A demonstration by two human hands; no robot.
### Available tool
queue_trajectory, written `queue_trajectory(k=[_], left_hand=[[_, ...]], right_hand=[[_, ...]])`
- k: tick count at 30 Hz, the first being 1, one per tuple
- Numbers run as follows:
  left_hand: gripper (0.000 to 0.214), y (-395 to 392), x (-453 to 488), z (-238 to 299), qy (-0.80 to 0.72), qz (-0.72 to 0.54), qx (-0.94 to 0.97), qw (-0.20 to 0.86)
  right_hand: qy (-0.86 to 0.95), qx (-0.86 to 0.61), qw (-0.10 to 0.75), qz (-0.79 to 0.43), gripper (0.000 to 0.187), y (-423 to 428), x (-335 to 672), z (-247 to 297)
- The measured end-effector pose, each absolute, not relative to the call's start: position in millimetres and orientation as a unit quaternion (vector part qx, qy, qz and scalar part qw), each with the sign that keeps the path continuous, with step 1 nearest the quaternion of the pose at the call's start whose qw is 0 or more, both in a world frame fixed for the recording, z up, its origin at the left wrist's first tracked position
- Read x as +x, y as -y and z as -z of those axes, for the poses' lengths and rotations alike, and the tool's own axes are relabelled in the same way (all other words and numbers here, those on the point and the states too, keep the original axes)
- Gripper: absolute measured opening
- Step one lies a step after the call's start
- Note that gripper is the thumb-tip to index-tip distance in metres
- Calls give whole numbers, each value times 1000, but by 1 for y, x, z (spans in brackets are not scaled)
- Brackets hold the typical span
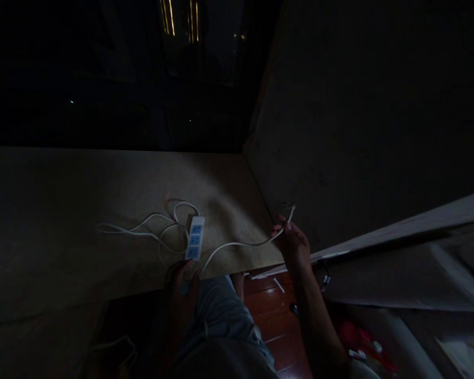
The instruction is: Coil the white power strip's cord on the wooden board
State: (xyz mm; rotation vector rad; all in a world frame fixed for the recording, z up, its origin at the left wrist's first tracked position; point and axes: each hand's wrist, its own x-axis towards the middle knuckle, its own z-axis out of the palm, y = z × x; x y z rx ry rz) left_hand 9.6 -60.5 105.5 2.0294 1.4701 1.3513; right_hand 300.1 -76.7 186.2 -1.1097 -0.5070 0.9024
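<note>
A white power strip (199, 221) with blue socket faces lies on the pale ledge, its long side pointing toward me. My left hand (184, 281) is at its near end, with the fingers closed around that end; deep shadow hides part of the grip. Off to the right, my right hand (295, 245) is raised and pinches a white cord (237, 243) close to its tip. The tip, above my fingers, is too dark to make out clearly. From there the cord sags leftward and curves down beside my left hand. More white cord (142, 233) lies in loops left of the strip.
The pale ledge (63, 210) runs below a dark window (122, 79) with light reflections. A dark wall (359, 131) rises on the right. Below are my legs (221, 310), a reddish floor (276, 316) and red items (363, 342) at the lower right.
</note>
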Motion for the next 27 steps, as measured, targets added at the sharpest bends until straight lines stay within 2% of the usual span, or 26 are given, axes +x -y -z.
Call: queue_trajectory(k=[7,27], left_hand=[[20,54,19,-109,-499,-451,702,235],[23,22,3,-104,-485,-416,730,242]], right_hand=[[216,-506,725,-414,30,84,301,-175],[193,-509,715,-438,31,87,299,-160]])
